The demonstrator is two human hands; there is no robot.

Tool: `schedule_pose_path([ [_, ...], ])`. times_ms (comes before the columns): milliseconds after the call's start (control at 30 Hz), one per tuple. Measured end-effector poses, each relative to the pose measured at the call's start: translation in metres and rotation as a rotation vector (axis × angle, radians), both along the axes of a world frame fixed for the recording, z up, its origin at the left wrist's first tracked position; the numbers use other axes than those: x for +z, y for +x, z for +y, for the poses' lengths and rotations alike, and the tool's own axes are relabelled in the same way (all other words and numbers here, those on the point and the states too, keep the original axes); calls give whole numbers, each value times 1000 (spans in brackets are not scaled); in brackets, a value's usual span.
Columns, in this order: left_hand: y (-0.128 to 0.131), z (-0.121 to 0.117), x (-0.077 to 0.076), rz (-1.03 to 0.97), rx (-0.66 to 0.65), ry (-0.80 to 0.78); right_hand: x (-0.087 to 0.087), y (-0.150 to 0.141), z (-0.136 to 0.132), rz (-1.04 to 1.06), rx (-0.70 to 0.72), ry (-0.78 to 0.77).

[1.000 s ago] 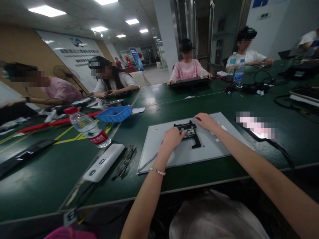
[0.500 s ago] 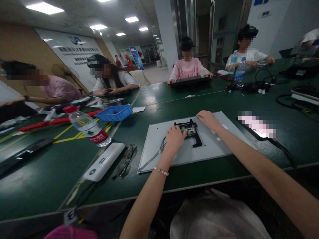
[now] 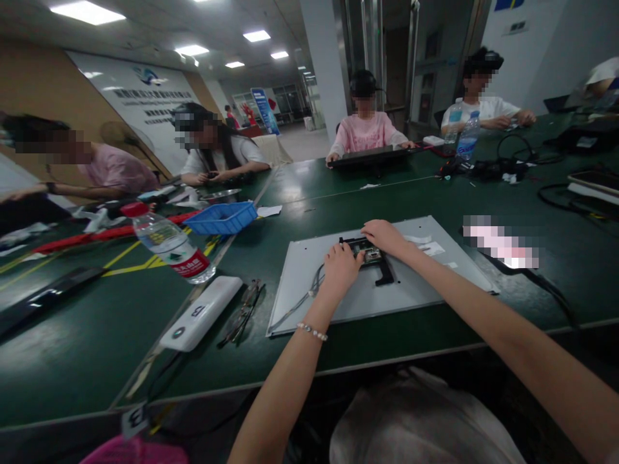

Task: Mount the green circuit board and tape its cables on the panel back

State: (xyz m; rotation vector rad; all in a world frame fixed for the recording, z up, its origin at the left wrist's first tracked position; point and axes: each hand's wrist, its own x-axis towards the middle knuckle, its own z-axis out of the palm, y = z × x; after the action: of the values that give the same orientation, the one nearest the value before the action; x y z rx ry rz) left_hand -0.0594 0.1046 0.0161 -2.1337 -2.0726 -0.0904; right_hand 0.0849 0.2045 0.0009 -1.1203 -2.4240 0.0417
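Right hand [image 3: 384, 235] moved left, 2 hands [image 3: 341, 265] at 1 bracket [image 3: 385, 274]

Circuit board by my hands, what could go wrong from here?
The circuit board is uncovered and the left hand is at its edge, so a hard press might damage parts. The thin wires run close to that hand and could snag if it moves. The glasses lie on the table to the left, where a careless sweep might knock them.
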Motion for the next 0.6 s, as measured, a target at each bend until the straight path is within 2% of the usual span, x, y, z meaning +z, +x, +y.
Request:
schedule_pose_path([
  [100, 1, -1, 2, -3, 7, -12, -3, 2, 4, -7, 21, -55],
  [200, 1, -1, 3, -6, 13, -25, -9, 6, 9, 75, 64, -103],
  [367, -1, 1, 0, -15, 7, -13, -19, 10, 13, 236, 84, -121],
  [600, 2, 0, -1, -8, 20, 5, -29, 8, 19, 333, 70, -124],
])
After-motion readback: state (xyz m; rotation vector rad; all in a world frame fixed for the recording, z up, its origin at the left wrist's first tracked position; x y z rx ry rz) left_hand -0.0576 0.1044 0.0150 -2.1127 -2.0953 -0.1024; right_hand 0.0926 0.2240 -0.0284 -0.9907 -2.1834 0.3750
